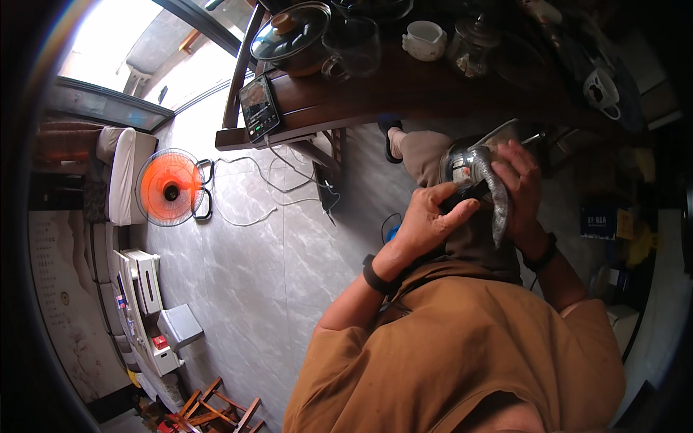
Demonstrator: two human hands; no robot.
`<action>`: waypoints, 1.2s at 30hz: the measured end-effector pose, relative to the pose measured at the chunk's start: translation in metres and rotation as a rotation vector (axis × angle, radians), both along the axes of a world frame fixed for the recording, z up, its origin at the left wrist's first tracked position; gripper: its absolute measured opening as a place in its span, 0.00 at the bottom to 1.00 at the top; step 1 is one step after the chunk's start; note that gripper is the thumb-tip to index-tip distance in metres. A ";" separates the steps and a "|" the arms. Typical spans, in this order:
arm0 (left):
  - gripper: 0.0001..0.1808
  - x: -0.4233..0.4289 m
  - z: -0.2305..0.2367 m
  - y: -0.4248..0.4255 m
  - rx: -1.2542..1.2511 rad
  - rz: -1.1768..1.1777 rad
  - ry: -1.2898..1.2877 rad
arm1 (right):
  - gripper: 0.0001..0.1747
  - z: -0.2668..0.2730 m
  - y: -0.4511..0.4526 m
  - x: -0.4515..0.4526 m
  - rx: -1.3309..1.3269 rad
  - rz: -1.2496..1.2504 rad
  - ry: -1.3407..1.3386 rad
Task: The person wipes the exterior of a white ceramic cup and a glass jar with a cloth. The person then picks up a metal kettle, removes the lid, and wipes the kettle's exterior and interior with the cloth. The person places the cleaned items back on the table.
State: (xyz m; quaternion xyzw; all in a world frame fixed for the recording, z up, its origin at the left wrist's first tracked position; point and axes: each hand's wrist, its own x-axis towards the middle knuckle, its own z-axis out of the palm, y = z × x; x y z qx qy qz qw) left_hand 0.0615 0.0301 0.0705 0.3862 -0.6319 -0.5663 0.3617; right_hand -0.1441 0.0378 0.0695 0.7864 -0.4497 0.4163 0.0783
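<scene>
A glass jar (460,166) with a printed label rests over my lap, between my two hands. My left hand (433,216) is at its near left side, thumb and forefinger spread near a dark part below the jar. A long crinkled silvery strip (495,200), perhaps foil or plastic film, hangs along the jar's right side. My right hand (517,176) is beside this strip, fingers bent towards it; its grip is partly hidden. Just above, a clear flat piece (498,134) sticks out at a slant.
A dark wooden table (346,103) ahead bears a lidded glass pot (292,40), a glass mug (352,48), a white cup (425,40) and a smartphone (260,108). An orange fan (170,187) stands at left, with cables (270,184) on the floor.
</scene>
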 end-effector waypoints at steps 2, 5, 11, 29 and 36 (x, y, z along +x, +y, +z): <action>0.21 -0.001 0.001 0.000 -0.005 0.016 0.003 | 0.20 -0.006 -0.005 -0.002 -0.015 0.000 -0.109; 0.21 0.000 0.002 0.000 -0.022 0.013 -0.044 | 0.21 -0.001 -0.011 0.000 0.228 0.042 -0.393; 0.21 -0.002 0.003 0.001 -0.038 -0.009 -0.053 | 0.17 0.040 -0.025 -0.002 0.399 0.100 -0.197; 0.21 0.002 -0.005 0.004 -0.022 0.020 0.005 | 0.20 0.015 -0.010 0.005 0.243 0.026 -0.263; 0.24 0.003 -0.010 0.002 -0.058 0.004 -0.059 | 0.21 0.011 0.007 0.003 0.272 -0.010 -0.360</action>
